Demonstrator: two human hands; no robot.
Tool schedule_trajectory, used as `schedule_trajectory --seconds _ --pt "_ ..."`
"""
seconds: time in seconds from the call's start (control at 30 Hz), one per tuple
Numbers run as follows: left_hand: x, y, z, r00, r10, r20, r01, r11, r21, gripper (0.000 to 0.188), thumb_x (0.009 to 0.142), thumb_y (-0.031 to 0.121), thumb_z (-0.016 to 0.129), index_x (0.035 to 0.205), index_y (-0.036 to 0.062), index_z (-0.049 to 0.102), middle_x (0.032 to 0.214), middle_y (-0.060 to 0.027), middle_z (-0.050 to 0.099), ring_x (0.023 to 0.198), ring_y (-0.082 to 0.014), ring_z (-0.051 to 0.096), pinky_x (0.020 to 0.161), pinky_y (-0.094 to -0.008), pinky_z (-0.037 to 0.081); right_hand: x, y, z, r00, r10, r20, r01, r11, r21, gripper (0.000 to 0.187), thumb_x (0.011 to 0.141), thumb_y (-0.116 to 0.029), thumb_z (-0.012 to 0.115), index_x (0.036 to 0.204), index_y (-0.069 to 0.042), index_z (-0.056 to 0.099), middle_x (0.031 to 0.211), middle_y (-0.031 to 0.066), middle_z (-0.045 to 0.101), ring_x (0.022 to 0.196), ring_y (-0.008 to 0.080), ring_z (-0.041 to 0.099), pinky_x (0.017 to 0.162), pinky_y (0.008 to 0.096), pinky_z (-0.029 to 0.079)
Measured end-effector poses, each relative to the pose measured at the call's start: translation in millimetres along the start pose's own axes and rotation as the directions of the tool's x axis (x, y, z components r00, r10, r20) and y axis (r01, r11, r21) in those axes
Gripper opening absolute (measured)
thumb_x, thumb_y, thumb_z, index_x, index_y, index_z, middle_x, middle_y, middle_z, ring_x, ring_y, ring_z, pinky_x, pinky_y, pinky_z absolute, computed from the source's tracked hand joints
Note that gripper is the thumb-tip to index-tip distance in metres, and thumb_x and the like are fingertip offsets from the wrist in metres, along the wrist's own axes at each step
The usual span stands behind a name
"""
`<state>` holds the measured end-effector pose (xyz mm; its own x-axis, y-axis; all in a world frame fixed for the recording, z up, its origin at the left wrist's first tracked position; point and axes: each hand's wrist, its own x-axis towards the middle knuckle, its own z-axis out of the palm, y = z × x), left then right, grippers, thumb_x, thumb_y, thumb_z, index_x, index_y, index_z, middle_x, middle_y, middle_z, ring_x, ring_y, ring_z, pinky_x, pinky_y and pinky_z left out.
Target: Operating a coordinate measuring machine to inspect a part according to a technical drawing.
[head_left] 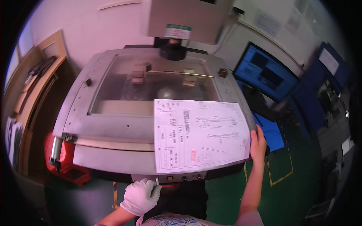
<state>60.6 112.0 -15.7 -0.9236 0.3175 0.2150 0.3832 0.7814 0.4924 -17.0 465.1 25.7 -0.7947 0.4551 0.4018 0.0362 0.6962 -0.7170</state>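
Observation:
My left hand, in a white glove, is closed in front of the machine's front edge. A short shiny metal rod sticks up from its fingers; its lower part is hidden. My bare right hand lies along the machine's right front edge, fingers stretched out, beside the right edge of a printed drawing sheet. The sheet, with line drawings, tables and a red stamp, lies on the front right of the grey measuring machine. On its glass stage, a thin long rod rests across small blocks.
A dark lens hangs over the stage from the machine's column. At right stand a lit monitor and a dark keyboard. A red plastic container sits on the floor at left, near a wooden shelf unit. Buttons and knobs line the machine's front.

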Motion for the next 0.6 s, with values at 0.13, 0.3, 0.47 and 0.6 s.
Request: schedule_trajectory --seconds 0.13,0.3,0.47,0.6 --pt "-0.2 2.4 8.2 0.997 0.066 -0.039 -0.065 0.998 0.018 0.012 0.064 0.013 0.057 0.058 0.0059 0.05 0.052 -0.0106 0.049 0.046 -0.0286 0.048 0.041 -0.0364 0.038 1.0 -6.2 8.7 1.0 0.013 -0.007 -0.014 0.999 -0.051 0.042 0.076 -0.029 0.045 0.107 -0.002 0.043 0.094 0.0196 0.052 0.088 0.0303 0.05 0.074 0.0316 0.038" --pt "5.4 22.3 20.3 0.99 0.133 -0.048 -0.123 0.977 0.173 0.013 0.066 0.014 0.057 0.059 0.0057 0.05 0.052 -0.0088 0.048 0.044 -0.0257 0.047 0.04 -0.0347 0.036 2.0 -4.5 -0.8 0.999 0.001 -0.043 -0.006 0.992 -0.13 0.046 0.073 -0.031 0.047 0.104 0.003 0.044 0.09 0.0217 0.052 0.086 0.033 0.051 0.072 0.034 0.039" --pt "6.9 26.8 16.2 0.999 0.041 0.035 -0.047 0.985 0.165 0.014 0.074 0.016 0.048 0.069 0.0054 0.055 0.055 -0.0144 0.052 0.048 -0.0286 0.051 0.044 -0.0353 0.04 4.9 0.6 -7.3 0.999 -0.054 -0.002 0.053 0.988 -0.148 0.047 0.073 -0.033 0.046 0.104 0.002 0.044 0.089 0.0209 0.053 0.084 0.0331 0.051 0.073 0.034 0.04" --pt "13.3 29.7 -31.8 0.969 0.019 0.246 0.001 0.997 -0.083 0.018 0.075 0.02 0.049 0.069 0.0047 0.057 0.059 -0.012 0.054 0.052 -0.0275 0.053 0.046 -0.0351 0.04 27.9 26.4 -45.0 1.0 0.005 -0.014 -0.009 0.97 -0.241 0.04 0.076 -0.034 0.042 0.103 -0.004 0.048 0.1 0.0163 0.05 0.092 0.0281 0.048 0.074 0.0345 0.038"
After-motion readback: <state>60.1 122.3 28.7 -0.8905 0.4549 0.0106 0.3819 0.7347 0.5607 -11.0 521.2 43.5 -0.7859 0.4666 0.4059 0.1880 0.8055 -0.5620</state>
